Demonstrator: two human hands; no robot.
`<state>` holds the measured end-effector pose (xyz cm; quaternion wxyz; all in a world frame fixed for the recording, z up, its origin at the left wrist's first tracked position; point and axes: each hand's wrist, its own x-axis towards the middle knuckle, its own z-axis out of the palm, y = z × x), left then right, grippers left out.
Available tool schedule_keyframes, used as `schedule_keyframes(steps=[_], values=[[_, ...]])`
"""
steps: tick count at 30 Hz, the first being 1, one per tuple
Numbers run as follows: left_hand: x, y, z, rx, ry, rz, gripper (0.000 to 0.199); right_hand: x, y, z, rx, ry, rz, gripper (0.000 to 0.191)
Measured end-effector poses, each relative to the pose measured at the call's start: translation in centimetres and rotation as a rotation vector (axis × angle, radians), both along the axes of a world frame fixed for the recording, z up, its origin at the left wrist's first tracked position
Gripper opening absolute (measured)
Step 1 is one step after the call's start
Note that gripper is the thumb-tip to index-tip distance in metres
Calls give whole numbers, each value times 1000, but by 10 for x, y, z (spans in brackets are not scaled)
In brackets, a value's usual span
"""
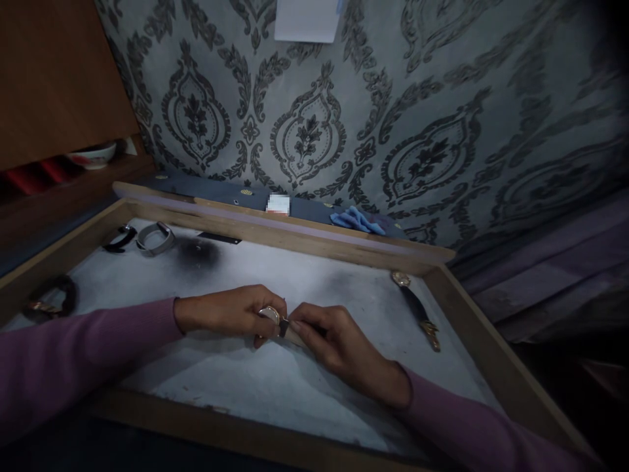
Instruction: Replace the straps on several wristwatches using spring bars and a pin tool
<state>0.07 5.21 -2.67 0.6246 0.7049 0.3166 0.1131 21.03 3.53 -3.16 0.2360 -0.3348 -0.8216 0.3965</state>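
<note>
My left hand (227, 314) grips a wristwatch (269, 314) by its round, pale-faced case, fingers curled around the side. Close against it, my right hand (341, 344) pinches the watch's strap where it meets the case. A small dark piece shows between the two hands; what it is I cannot make out. Most of the strap is hidden beneath the right fingers. Both hands work over the white floor of a shallow wooden tray (314, 231). To the right of my right hand lies another wristwatch with a dark strap and gold clasp (417, 307).
On the tray's left side lie a grey-banded watch (156, 241), a black-strapped watch (120, 240) and a dark looped watch (52, 297). A thin black strip (219, 237) rests near the back rim. Behind are a blue cloth (358, 220), a small white box (278, 204) and a patterned wall.
</note>
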Motion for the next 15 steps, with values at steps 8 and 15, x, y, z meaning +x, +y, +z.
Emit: schedule_keyframes(steps=[8, 15], values=[[1, 1, 2, 3, 7, 4, 13, 1, 0, -2, -3, -5, -5, 21], [0, 0, 2, -20, 1, 12, 14, 1, 0, -2, -7, -1, -7, 21]])
